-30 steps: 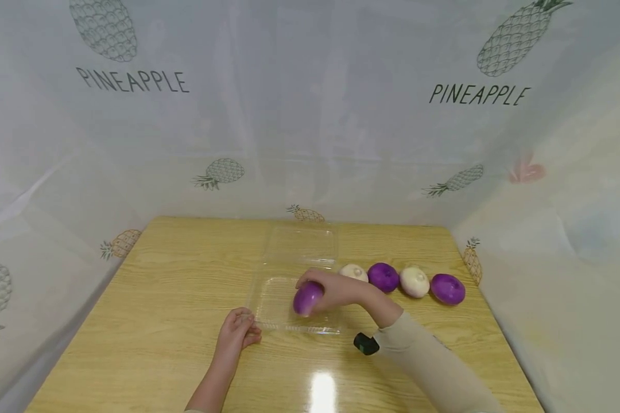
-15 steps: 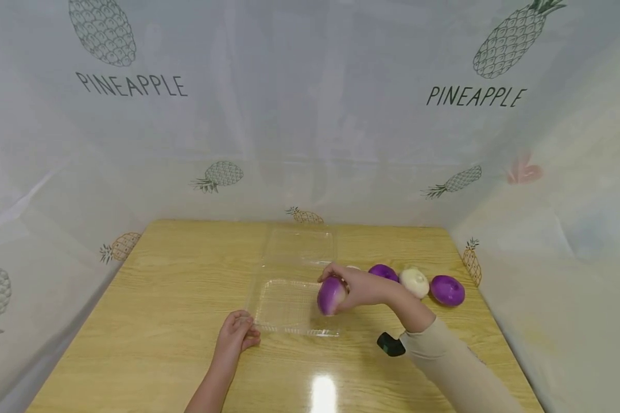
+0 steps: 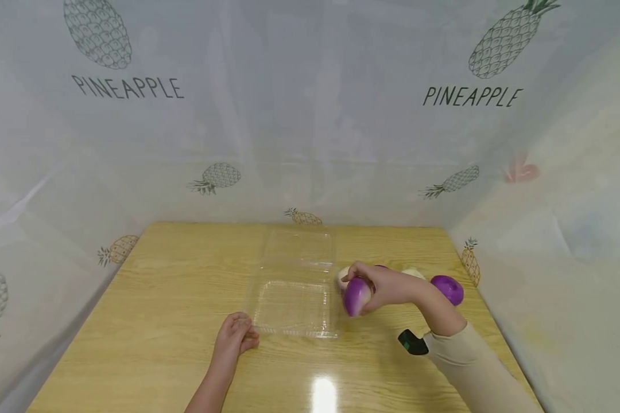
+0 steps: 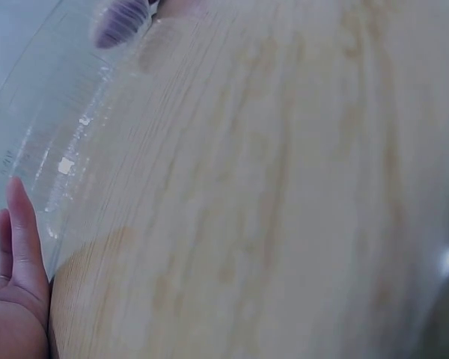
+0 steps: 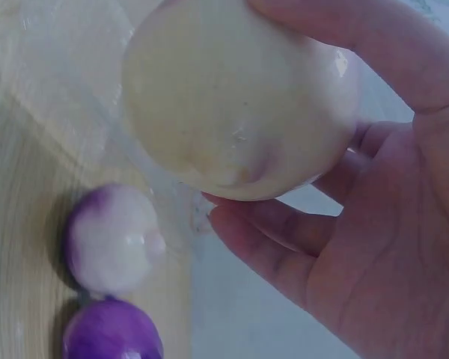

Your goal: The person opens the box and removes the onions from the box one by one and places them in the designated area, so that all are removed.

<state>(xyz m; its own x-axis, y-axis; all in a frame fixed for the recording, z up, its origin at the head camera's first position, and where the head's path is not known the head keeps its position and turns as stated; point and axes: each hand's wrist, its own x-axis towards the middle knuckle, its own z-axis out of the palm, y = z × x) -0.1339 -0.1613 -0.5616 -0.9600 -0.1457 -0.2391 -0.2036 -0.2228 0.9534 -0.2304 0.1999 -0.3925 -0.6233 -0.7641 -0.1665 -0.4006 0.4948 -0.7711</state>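
My right hand holds a purple-and-white turnip just right of a clear plastic clamshell box. In the right wrist view, the thumb and fingers curve round the turnip's pale side. The box lies with its lid folded back towards the far edge. My left hand rests at the box's near left corner; in the left wrist view its fingers look fairly straight beside the clear wall. A white-sided turnip sits partly behind my right hand.
A purple turnip stands at the right end of a row. Another pale one is mostly hidden by my right arm. The wooden table ends at a pineapple-print curtain behind and at the sides.
My right hand has moved right with the turnip, from above the box's tray to beyond its right side. The left hand stays at the corner.
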